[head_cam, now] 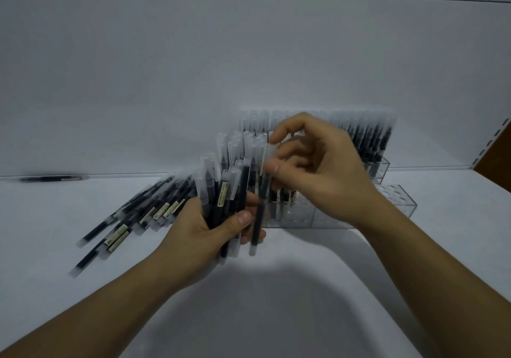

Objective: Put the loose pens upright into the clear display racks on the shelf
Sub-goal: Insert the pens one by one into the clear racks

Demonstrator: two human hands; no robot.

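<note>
- The left hand (210, 227) grips a fistful of pens (240, 180) upright, caps up, with the thumb laid across the front of the bunch.
- The right hand (318, 172) pinches a single pen (259, 213) near its frosted cap between thumb and forefinger, the other fingers loosely curled. That pen stands at the right edge of the bunch, its lower end below the left thumb.
- The step in hand, as I read it, is drawing one pen out of the bunch to seat it in a rack.
- The front rack (398, 200) sits just beyond and beneath the right hand. Its end to the right of that wrist shows open holes, while the stretch behind the fingers seems to hold some pens.
- The back rack (383, 166), beyond the right hand, looks full, its caps in a close row.
- The next move, by my guess, is to lift the pen clear of the bunch, carry it right over an empty hole and lower it straight in. The holes are narrow and the clear plastic is hard to read — aim will matter.
- More loose pens (132, 213) lie fanned on the shelf (276, 288) left of the left hand. A stray pen (52, 178) lies far out left against the back wall.
- There is open shelf on the near side of both hands. The tight spot is between the right hand and the standing caps — a careless knuckle could knock them.
</note>
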